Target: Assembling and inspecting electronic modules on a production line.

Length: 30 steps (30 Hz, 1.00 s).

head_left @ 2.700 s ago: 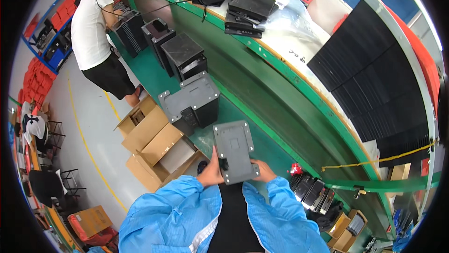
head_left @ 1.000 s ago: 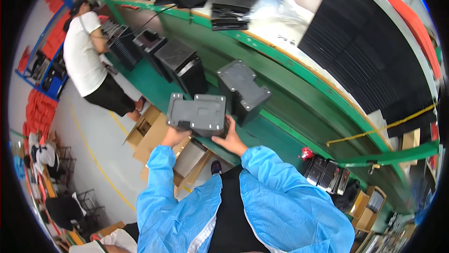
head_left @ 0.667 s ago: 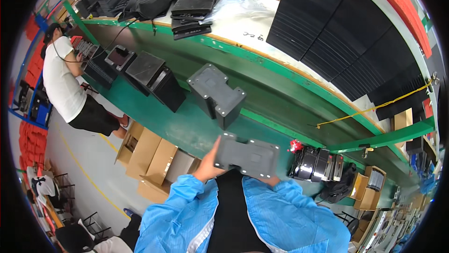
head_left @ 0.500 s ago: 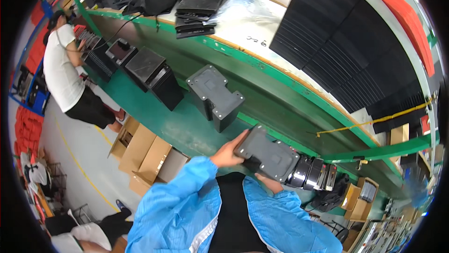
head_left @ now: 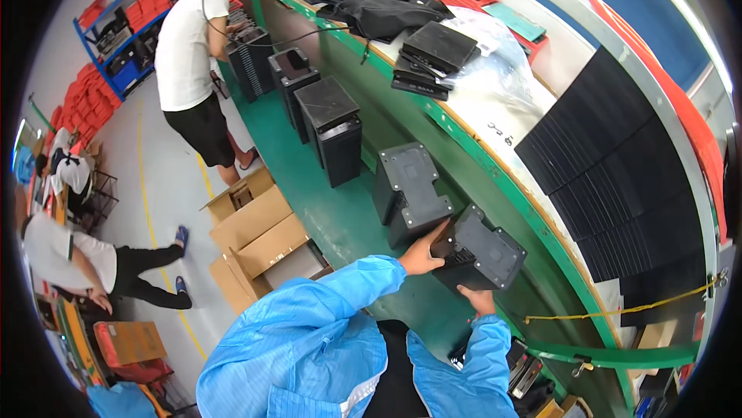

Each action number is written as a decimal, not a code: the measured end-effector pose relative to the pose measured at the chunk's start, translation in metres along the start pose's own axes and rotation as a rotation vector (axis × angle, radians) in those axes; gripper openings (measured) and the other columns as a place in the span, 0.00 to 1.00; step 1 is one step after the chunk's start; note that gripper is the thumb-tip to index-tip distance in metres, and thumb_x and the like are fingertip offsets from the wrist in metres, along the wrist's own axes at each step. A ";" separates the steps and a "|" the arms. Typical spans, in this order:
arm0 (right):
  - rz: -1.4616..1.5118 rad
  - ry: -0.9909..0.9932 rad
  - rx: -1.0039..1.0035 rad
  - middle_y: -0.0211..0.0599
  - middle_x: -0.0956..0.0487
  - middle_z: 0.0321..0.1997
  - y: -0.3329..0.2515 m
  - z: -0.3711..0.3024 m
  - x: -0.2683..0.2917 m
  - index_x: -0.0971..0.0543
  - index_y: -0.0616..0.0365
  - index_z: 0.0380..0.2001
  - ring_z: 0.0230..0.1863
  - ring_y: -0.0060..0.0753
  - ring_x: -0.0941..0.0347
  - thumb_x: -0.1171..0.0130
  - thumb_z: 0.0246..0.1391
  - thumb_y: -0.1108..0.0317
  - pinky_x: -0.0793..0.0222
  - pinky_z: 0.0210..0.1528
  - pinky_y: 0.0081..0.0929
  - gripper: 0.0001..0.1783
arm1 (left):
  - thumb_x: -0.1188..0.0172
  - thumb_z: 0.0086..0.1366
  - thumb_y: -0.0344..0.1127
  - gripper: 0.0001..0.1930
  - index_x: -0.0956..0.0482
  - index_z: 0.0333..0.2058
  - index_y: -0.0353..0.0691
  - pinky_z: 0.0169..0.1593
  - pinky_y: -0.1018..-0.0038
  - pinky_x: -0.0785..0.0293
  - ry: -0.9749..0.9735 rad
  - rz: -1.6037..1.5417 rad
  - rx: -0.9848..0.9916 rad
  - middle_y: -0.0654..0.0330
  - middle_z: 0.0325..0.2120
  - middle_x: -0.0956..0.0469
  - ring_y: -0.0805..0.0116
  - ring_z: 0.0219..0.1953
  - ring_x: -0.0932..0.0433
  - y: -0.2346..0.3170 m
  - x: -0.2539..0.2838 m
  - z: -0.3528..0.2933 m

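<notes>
Between both of my hands is a black box-shaped stack with a grey notched top plate (head_left: 488, 249), screws at the plate's corners. My left hand (head_left: 421, 256) presses against its left side, fingers along the edge. My right hand (head_left: 477, 299) grips its near side from below, partly hidden by the box. The box is over the green bench, close to a matching black box (head_left: 413, 186) standing upright just left of it. Whether its base rests on the bench is hidden.
Farther along the green bench (head_left: 325, 217) stand more black stacks (head_left: 332, 132). Flat black panels (head_left: 437, 51) lie on the shelf above, near tall panel stacks (head_left: 610, 186). Open cardboard boxes (head_left: 259, 236) sit at left. A person in a white shirt (head_left: 189, 55) works at the far end.
My hands have carried the box up and to the far side, next to the matching box. The view has turned, so the bench and the person appear farther right.
</notes>
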State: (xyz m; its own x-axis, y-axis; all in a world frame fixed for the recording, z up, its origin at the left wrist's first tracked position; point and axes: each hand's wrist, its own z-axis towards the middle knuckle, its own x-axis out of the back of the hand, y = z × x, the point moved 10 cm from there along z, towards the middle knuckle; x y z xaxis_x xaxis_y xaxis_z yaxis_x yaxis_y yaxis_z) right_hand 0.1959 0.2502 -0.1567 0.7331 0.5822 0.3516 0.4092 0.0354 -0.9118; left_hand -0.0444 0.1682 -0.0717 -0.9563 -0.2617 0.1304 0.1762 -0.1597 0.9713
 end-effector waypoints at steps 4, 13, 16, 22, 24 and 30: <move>0.000 -0.006 0.025 0.39 0.17 0.47 0.012 0.008 0.002 0.19 0.66 0.46 0.48 0.34 0.21 0.21 0.45 0.69 0.26 0.54 0.35 0.25 | 0.36 0.52 0.26 0.54 0.53 0.76 0.51 0.64 0.69 0.33 0.064 0.045 -0.026 0.46 0.64 0.30 0.58 0.62 0.27 0.005 0.003 0.005; -0.026 0.122 0.015 0.52 0.25 0.62 0.106 -0.001 -0.032 0.29 0.67 0.61 0.62 0.44 0.29 0.29 0.47 0.75 0.35 0.66 0.38 0.36 | 0.42 0.71 0.34 0.23 0.28 0.63 0.36 0.54 0.67 0.21 -0.159 0.013 0.369 0.53 0.58 0.23 0.65 0.54 0.21 -0.090 0.032 -0.078; -0.189 0.254 0.122 0.61 0.37 0.71 0.078 -0.051 -0.078 0.39 0.70 0.69 0.72 0.54 0.39 0.32 0.46 0.74 0.44 0.73 0.43 0.46 | 0.38 0.66 0.37 0.21 0.22 0.56 0.36 0.45 0.67 0.18 0.040 -0.066 0.503 0.52 0.43 0.15 0.67 0.38 0.15 -0.125 0.103 -0.164; -0.762 0.002 0.137 0.70 0.51 0.77 0.066 -0.072 -0.118 0.53 0.76 0.72 0.78 0.70 0.58 0.32 0.47 0.60 0.53 0.77 0.53 0.58 | 0.40 0.66 0.35 0.20 0.20 0.54 0.34 0.52 0.66 0.20 0.294 0.205 0.686 0.51 0.41 0.15 0.62 0.47 0.16 -0.143 0.247 -0.245; -0.839 -0.082 0.053 0.71 0.58 0.78 0.066 -0.073 -0.129 0.57 0.76 0.73 0.79 0.73 0.65 0.31 0.45 0.49 0.60 0.78 0.55 0.65 | 0.40 0.65 0.35 0.21 0.21 0.55 0.33 0.52 0.65 0.20 0.353 0.343 0.708 0.51 0.43 0.15 0.62 0.48 0.17 -0.135 0.293 -0.228; -0.986 -0.162 -0.386 0.72 0.71 0.79 0.093 -0.062 -0.155 0.67 0.76 0.73 0.79 0.75 0.79 0.27 0.33 0.28 0.73 0.78 0.59 0.86 | 0.36 0.63 0.34 0.28 0.29 0.61 0.36 0.42 0.66 0.18 0.462 0.371 0.622 0.50 0.47 0.19 0.62 0.41 0.17 -0.123 0.441 -0.116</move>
State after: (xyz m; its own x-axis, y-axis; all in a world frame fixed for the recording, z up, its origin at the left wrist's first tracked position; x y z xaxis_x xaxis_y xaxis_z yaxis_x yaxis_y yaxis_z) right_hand 0.1541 0.1127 -0.2828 -0.0838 0.5390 0.8381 0.9466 0.3058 -0.1021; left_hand -0.4604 -0.0381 -0.1571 -0.6472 -0.5771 0.4981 0.1694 0.5282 0.8320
